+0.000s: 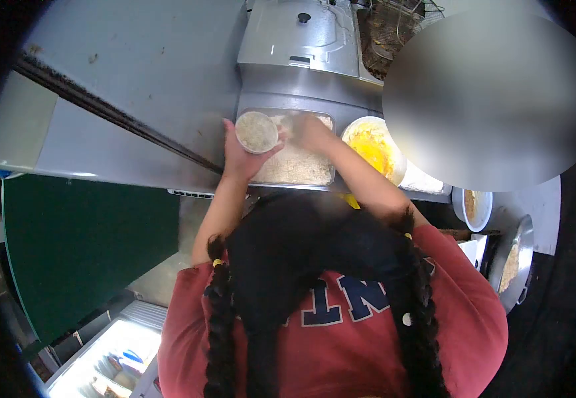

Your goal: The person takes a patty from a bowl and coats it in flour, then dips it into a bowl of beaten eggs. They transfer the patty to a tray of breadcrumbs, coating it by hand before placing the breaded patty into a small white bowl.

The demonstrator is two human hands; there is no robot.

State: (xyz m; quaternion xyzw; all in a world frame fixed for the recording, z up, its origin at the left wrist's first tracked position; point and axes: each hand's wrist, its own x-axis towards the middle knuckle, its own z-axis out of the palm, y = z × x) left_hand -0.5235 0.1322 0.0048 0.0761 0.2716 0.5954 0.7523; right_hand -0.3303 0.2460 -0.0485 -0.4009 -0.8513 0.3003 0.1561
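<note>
My left hand [240, 158] holds up a small round bowl [257, 132] filled with pale crumbs or flakes, its fingers wrapped round the side. Beneath it lies a rectangular metal tray [294, 169] covered with a layer of pale crumbs. Over the upper right part of this tray is my right hand [308, 132], smeared by motion, so its fingers cannot be made out. A white bowl [373, 149] with yellow liquid, like beaten egg, stands just right of the tray, beside my right forearm.
A metal fryer or cooker with a lid [301, 33] stands behind the tray, with wire baskets [391, 33] to its right. At the right are a white bowl [477, 207] and a large metal bowl [515, 262]. A grey panel [135, 79] rises at the left.
</note>
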